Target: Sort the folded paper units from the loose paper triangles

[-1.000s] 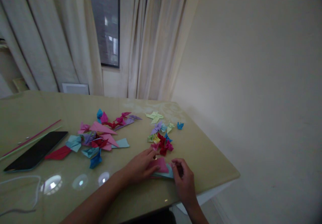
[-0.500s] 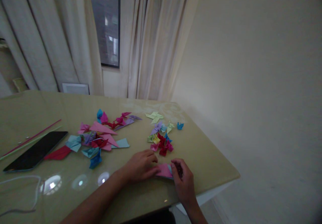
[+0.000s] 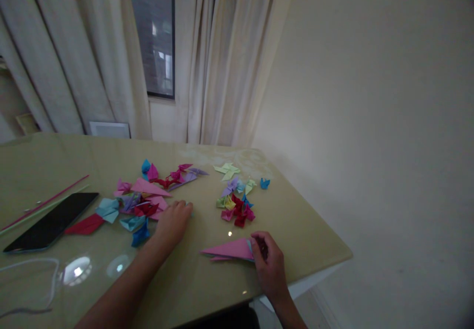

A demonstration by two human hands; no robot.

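Observation:
My right hand point(image 3: 269, 262) pinches the wide end of a long, pointed pink folded paper point(image 3: 229, 250) near the table's front edge. Its narrow tip points left, and a bit of light blue shows at the pinched end. Over the right side of the left paper pile lies my left hand point(image 3: 175, 223), covering most of a light blue folded paper point(image 3: 192, 214). The fingertips of this hand are hidden beneath it, so its grip does not show. Just beyond it are pink folded papers point(image 3: 150, 187).
Small origami pieces point(image 3: 240, 211) in several colours cluster right of centre. A blue one point(image 3: 264, 183) lies apart. On the left are a black tablet-like slab point(image 3: 54, 223), thin pink and green strips, a red folded paper point(image 3: 86, 225) and a white cable point(image 3: 55, 274).
My left hand has let go of the pink folded paper and moved left and away from me to the pile, over the light blue paper. The right hand has stayed in place.

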